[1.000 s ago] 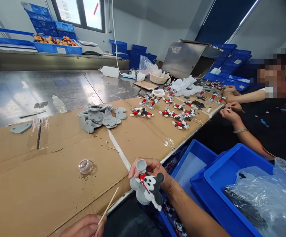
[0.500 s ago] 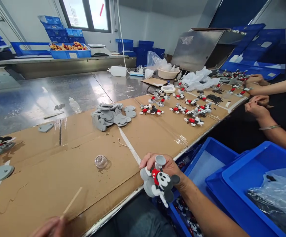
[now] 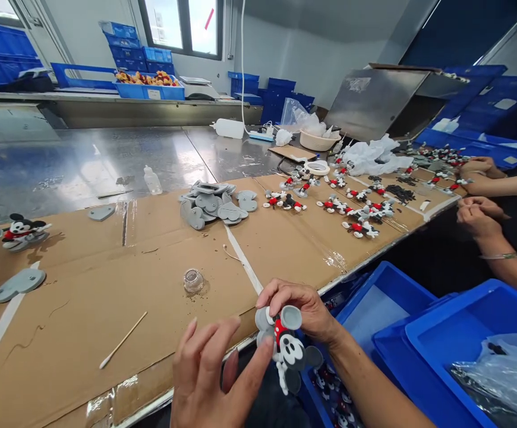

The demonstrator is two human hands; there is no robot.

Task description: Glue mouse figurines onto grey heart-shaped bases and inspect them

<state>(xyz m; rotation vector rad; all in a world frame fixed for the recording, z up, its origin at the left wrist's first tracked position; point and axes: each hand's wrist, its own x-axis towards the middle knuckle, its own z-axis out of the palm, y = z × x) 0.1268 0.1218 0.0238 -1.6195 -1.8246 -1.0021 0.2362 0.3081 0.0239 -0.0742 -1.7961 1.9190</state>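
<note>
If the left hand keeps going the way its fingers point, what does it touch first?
Probably the mouse figure held in the right hand: the left hand has its fingertips right beside the figure's gray base, though depth is unclear.

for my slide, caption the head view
Both hands, right hand and left hand, press a mouse figure together.

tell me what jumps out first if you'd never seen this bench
The mouse figure on its grey base, pinched in the right hand at the near table edge, with the left hand touching it. Beyond, a heap of grey bases sits mid-table on the cardboard, and rows of small figures stretch toward a co-worker's hands at right.
</note>
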